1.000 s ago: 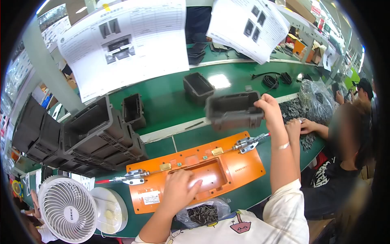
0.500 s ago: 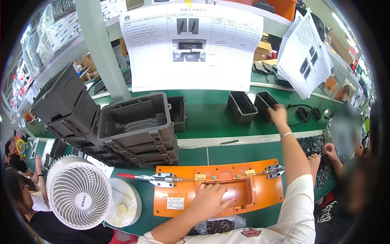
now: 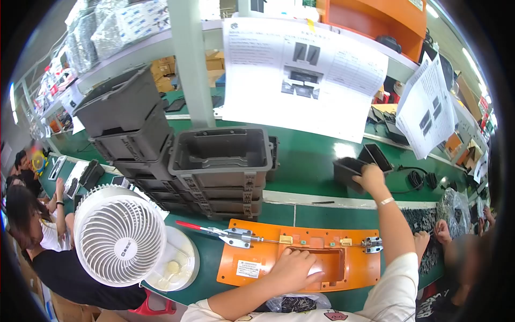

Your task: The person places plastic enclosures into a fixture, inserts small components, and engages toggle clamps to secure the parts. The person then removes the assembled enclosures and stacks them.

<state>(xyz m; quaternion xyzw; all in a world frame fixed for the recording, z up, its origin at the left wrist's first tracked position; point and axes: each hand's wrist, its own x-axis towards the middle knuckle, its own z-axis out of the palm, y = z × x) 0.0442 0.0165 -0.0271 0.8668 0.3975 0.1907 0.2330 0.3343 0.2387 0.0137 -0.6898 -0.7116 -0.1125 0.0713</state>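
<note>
My right hand (image 3: 372,179) reaches across the bench with its fingers closed on the near right rim of a small black open-topped box (image 3: 347,173). A second such black box (image 3: 376,156) stands just behind it, to the right. My left hand (image 3: 294,270) lies over the left part of the recess in an orange fixture (image 3: 244,254), fingers spread and thumb pointing right. I see nothing held in it. The fixture carries a metal toggle clamp with a red handle (image 3: 188,225) on the left and another metal clamp (image 3: 372,245) on the right.
Stacked dark grey bins (image 3: 220,173) stand at the left, behind a white fan (image 3: 120,241). A coiled black cable (image 3: 416,180) lies at the right. Printed sheets (image 3: 300,107) hang ahead. A bag of small dark parts (image 3: 298,303) lies nearest me. Co-workers sit on both sides.
The camera view has shifted. My right hand has gone from the right side of the right-hand box to the rim of the nearer, left-hand one. My left hand stays on the fixture.
</note>
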